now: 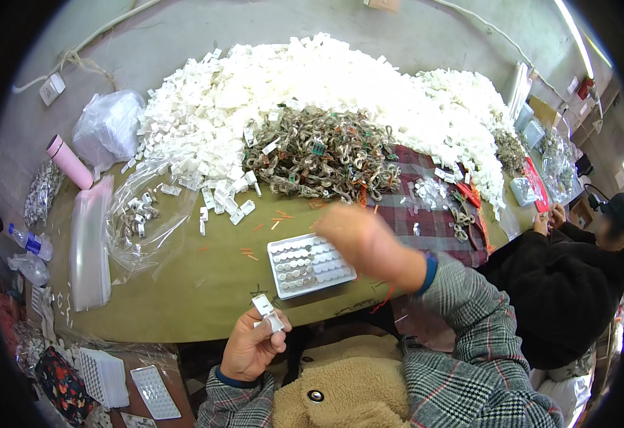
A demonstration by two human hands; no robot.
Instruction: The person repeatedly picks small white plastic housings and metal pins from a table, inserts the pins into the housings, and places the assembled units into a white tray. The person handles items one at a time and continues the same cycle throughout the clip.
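Note:
Near the table's front edge, my left hand (249, 351) pinches a small white plastic case (263, 307), whose hinged part seems to stand up. My right hand (367, 244) is smeared by motion above the right side of a white tray (281, 284); whether its fingers hold anything does not show. Rows of small round silvery discs (299, 274) sit in that tray. Just beyond my right hand lies a heap of tangled brownish looped pieces (319, 153), with bits of orange and green among them. Several thin orange strips (247, 252) lie left of the tray.
Behind stands a big heap of white plastic pieces (205, 96). A plaid cloth (426, 171) carries red-handled pliers (469, 194). Clear plastic bags (92, 250) and a pink bottle (69, 161) are at left. More white trays (103, 376) lie lower left. Another person (561, 285) sits at right.

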